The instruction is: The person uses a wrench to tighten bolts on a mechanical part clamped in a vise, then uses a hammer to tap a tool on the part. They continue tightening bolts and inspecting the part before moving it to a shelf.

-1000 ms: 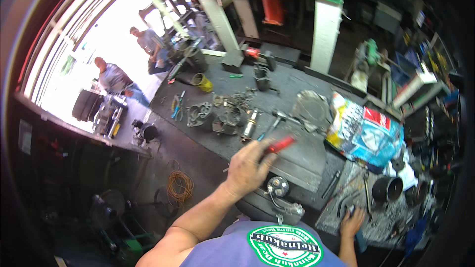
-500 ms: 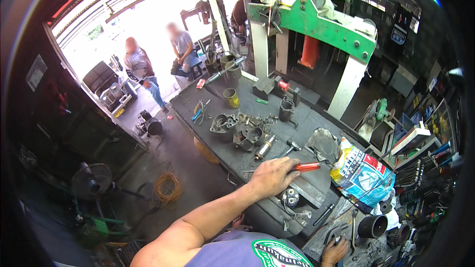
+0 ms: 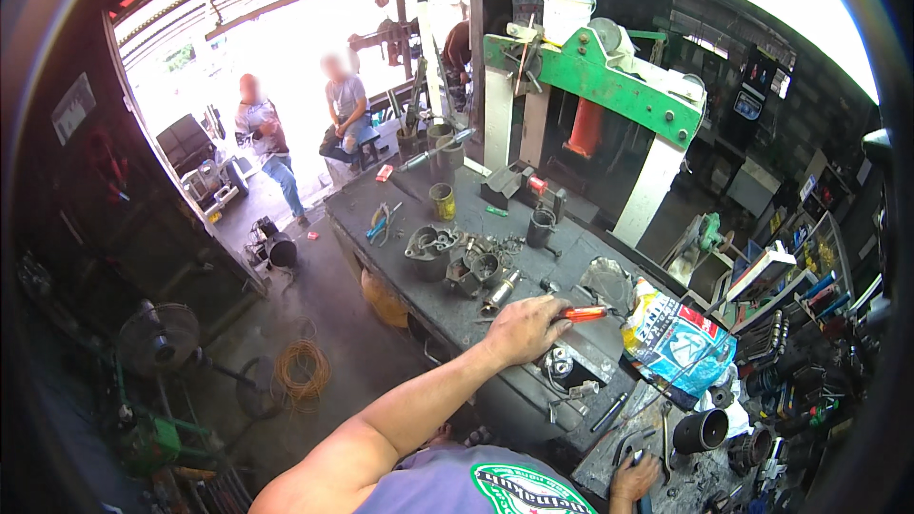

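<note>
My left hand reaches across the workbench, fingers closed around a red-handled screwdriver. Its handle sticks out to the right past my fingertips; I cannot make out its tip. Just below that hand is a small round metal part with terminals. At the lower right, my right hand is closed around a dark tool with curved jaws, possibly pliers, largely covered by the fingers. Beyond my left hand sit a metal housing, another open housing and a shiny cylindrical part.
A colourful plastic sack lies right of my left hand. A wrench and a dark metal ring are near my right hand. A green press frame stands behind the bench. Two people are near the doorway.
My right hand has moved up slightly onto the dark curved-jaw tool. My left hand still grips the screwdriver, slightly shifted. The whole view has shifted a little.
</note>
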A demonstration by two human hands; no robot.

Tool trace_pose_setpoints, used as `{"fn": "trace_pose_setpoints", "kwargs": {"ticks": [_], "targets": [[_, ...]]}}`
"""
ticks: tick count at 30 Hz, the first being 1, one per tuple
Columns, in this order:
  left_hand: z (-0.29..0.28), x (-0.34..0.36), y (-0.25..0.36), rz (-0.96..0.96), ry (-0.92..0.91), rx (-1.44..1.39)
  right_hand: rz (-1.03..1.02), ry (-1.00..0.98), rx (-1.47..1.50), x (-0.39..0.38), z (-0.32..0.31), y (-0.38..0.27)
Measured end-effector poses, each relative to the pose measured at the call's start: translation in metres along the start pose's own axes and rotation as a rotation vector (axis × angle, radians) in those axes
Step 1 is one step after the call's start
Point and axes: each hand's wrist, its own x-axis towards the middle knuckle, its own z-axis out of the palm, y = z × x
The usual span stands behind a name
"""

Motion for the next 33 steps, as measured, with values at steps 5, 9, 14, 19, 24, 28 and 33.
{"fn": "trace_pose_setpoints", "kwargs": {"ticks": [5,9,14,19,24,28,33], "targets": [[0.001,-0.001,0.0,-0.022,-0.01,0.005,-0.074,0.089,0.013,0.001,-0.006,-0.005],[0.001,-0.001,0.0,-0.011,-0.004,0.022,-0.055,0.072,0.002,0.0,0.001,-0.001],[0.001,-0.001,0.0,-0.026,-0.036,0.024,-0.035,0.071,-0.035,0.001,0.012,0.008],[0.001,0.001,-0.001,-0.032,-0.038,0.03,-0.172,0.214,-0.161,0.001,0.003,0.004],[0.002,-0.001,0.0,-0.017,0.046,-0.023,-0.218,0.282,-0.13,0.003,-0.013,-0.009],[0.0,-0.001,0.001,-0.06,0.099,-0.119,-0.192,0.282,-0.126,0.006,-0.022,-0.017],[-0.004,-0.001,0.003,-0.074,0.089,-0.119,-0.165,0.174,-0.151,0.006,-0.025,-0.016]]}}
